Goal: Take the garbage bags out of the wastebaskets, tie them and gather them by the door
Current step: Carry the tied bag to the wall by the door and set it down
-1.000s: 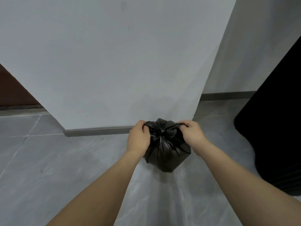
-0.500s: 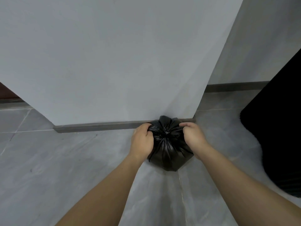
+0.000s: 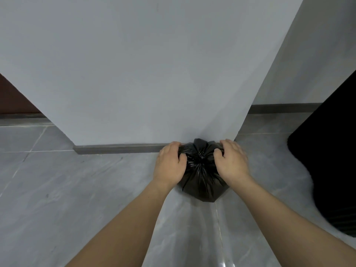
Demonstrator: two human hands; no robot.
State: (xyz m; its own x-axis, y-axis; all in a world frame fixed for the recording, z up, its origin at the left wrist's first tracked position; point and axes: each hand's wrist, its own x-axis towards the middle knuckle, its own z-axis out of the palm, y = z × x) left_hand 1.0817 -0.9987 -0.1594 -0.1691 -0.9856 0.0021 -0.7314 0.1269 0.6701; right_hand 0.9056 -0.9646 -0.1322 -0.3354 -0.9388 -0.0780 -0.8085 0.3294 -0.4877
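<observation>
A small black garbage bag (image 3: 202,182) sits between my two hands, just in front of the grey skirting at the foot of a white wall. Its top is gathered into a knot at the middle. My left hand (image 3: 170,164) grips the bag's left upper edge, fingers curled on the plastic. My right hand (image 3: 232,161) holds the right upper edge, with the thumb pressed toward the knot. The bag's lower part looks close to the grey tiled floor; contact cannot be told.
A white wall corner (image 3: 154,74) stands straight ahead with a grey skirting board (image 3: 119,148). A large black object (image 3: 331,155) fills the right side. A dark brown surface (image 3: 13,99) shows at far left. Grey floor tiles (image 3: 67,189) spread left and below.
Both hands have carried the bag forward and down toward the wall's skirting. The fingers have loosened slightly from the tight pull on the knot.
</observation>
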